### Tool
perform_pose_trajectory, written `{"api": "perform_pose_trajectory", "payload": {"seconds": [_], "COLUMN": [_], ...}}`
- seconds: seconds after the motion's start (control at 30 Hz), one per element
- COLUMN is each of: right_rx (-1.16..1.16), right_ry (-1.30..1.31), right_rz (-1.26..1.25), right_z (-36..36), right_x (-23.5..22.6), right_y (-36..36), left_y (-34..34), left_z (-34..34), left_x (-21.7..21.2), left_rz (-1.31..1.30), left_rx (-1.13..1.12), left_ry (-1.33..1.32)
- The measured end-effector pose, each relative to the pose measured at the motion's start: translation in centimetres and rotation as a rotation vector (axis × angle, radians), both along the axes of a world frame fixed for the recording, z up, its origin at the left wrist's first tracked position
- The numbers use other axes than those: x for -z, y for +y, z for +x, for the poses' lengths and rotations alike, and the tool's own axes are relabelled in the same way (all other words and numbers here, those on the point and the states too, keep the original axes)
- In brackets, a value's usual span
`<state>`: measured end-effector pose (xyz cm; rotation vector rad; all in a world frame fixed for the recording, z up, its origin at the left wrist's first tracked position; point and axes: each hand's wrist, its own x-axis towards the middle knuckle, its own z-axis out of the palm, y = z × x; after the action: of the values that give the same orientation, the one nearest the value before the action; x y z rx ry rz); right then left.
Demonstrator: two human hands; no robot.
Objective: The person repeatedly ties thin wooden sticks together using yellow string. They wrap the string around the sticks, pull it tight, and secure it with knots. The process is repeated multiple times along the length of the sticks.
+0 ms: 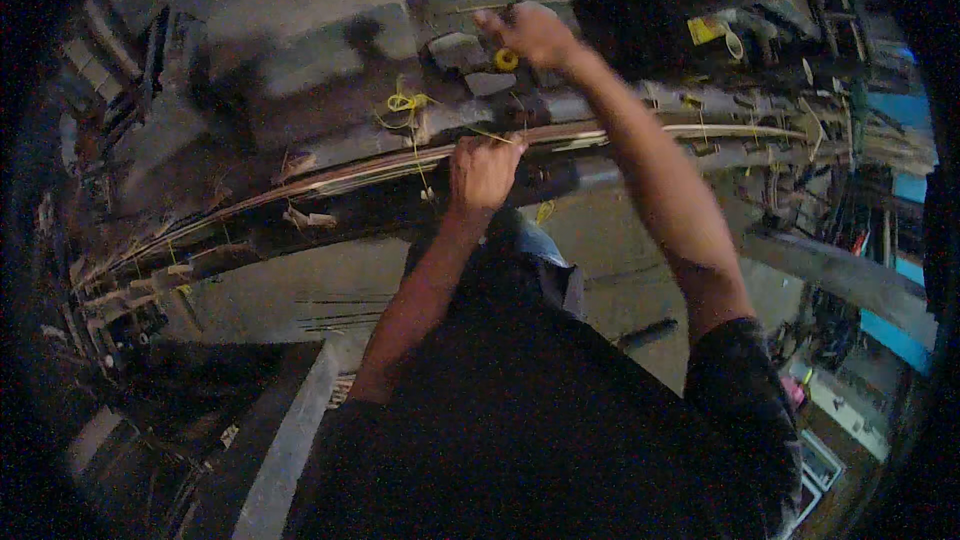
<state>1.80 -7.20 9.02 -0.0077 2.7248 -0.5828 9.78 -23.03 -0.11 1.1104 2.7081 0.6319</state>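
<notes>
A bundle of strips [390,171] crosses mid-scene; the right hand [540,35] is raised beyond, its fingers' hold too blurred to tell; the left hand [485,175] wraps its fingers round the bundle; yellow string [490,135] lies beside them; a firm left grip, string taut, should serve best.

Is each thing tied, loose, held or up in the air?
Left hand: closed around long strips.
Right hand: away from the strips, grip unclear.
Long strips: bunched together, held.
Yellow string: loosely looped.
Yellow ring: near right hand; held or resting, unclear.
</notes>
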Motion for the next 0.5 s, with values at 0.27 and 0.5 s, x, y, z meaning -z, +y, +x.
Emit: {"api": "perform_pose_trajectory", "payload": {"seconds": [0.27,0.5], "right_rx": [0.002,-0.204], "right_ry": [0.404,-0.052], "right_rz": [-0.465,-0.432], "right_z": [13.7,18.4], "right_x": [7.0,11.2], "right_y": [-2.2,-8.7], "left_y": [-1.2,3.4], "left_z": [-0.1,-5.5], "left_x": [0.5,-4.9], "left_rz": [0.057,0.628], "left_rx": [-0.037,-0.059], "left_ry": [0.132,-0.861]}}
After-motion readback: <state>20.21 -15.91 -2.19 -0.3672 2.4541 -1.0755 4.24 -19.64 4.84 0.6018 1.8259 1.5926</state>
